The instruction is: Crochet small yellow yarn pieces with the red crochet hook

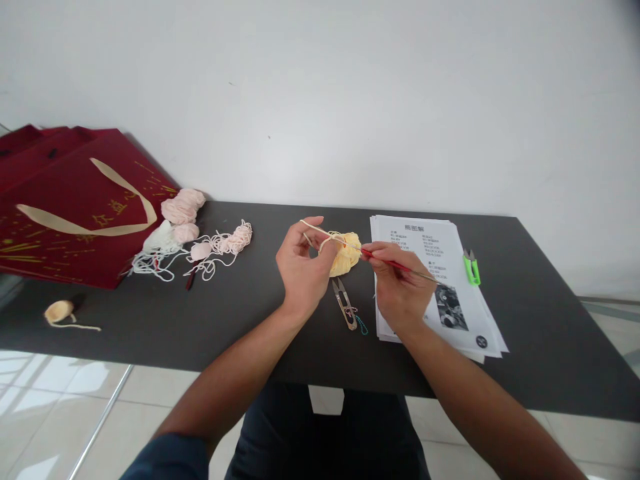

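Note:
My left hand (301,267) is raised over the dark table (150,320), fingers pinched on a pale yellow strand of yarn (320,232) that runs over my forefinger. My right hand (400,283) is closed round a red-handled crochet hook (395,265), whose tip points left into the yellow yarn ball (345,253) between both hands. Small thread snips (345,303) lie on the table just below the ball, between my wrists.
A stack of printed sheets (445,267) lies under my right hand, with green snips (471,267) on its right edge. Pink and white yarn (190,233) sits at the left beside a red gift bag (75,207). A small tan yarn piece (59,311) lies near the left front edge.

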Tool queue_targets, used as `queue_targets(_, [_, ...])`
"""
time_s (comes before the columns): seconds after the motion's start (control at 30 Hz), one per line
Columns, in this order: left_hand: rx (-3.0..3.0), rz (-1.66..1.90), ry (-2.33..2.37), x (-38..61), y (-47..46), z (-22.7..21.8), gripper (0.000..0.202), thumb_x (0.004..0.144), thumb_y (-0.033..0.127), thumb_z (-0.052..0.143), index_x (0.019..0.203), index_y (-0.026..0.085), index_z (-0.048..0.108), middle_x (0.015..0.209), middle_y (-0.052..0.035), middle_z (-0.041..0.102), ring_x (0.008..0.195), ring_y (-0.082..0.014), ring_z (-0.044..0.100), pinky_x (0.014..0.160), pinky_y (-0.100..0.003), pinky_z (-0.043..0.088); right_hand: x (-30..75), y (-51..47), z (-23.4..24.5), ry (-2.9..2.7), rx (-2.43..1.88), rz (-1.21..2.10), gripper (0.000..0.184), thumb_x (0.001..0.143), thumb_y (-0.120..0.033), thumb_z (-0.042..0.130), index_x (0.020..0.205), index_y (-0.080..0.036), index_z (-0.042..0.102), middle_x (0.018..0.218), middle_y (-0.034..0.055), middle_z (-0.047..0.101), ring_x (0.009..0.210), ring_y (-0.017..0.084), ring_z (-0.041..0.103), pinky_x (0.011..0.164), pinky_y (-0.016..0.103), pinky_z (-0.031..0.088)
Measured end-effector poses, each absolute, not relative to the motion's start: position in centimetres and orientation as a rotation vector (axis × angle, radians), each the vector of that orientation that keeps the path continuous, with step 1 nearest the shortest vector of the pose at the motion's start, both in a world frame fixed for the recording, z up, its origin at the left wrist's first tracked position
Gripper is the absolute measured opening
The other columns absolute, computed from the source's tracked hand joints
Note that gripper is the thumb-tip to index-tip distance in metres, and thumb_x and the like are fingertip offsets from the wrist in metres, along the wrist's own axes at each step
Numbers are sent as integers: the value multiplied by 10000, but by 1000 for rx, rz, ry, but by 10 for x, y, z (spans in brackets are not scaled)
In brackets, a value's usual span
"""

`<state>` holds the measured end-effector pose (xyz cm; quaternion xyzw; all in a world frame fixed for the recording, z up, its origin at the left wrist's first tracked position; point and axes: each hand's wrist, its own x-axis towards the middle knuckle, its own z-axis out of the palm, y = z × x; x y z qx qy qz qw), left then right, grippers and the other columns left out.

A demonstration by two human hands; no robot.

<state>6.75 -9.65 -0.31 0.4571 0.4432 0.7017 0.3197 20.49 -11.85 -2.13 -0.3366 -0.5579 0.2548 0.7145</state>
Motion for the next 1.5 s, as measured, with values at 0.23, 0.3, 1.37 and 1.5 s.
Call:
queue_targets(0.23, [1268,1873,1215,68,-96,-9,281,799,145,734,1067,227,709,804,20,716,705,-117,608,754,-288,515,207,-127,-18,-1530,-707,223,360,902,-59,671,1116,-334,761,1071,29,833,983,235,780,847,455,656])
queue_targets(0.3, [1296,1889,1232,68,-96,-10,280,796,136,731,1058,234,712,808,19,725,714,-123,618,774,-298,520,208,-127,-16,-1539,-717,221,347,905,-71,672,1114,-334,761,1068,31,833,978,234,780,836,449,659])
queue_targets(1.37, [694,1603,891,68,-90,-3,497,653,196,915,1108,173,717,766,22,767,660,-113,703,737,-261,559,199,-118,-30,-1365,-747,423,346,880,-68,736,1081,-338,815,1101,19,833,1009,221,783,930,445,649])
queue_targets(1.5, [582,1470,753,64,-90,2,579,633,188,933,1162,161,699,744,36,742,653,-112,686,711,-263,539,200,-117,-32,-1323,-772,487,324,881,-109,751,1063,-369,819,1088,2,834,1022,225,769,952,461,634])
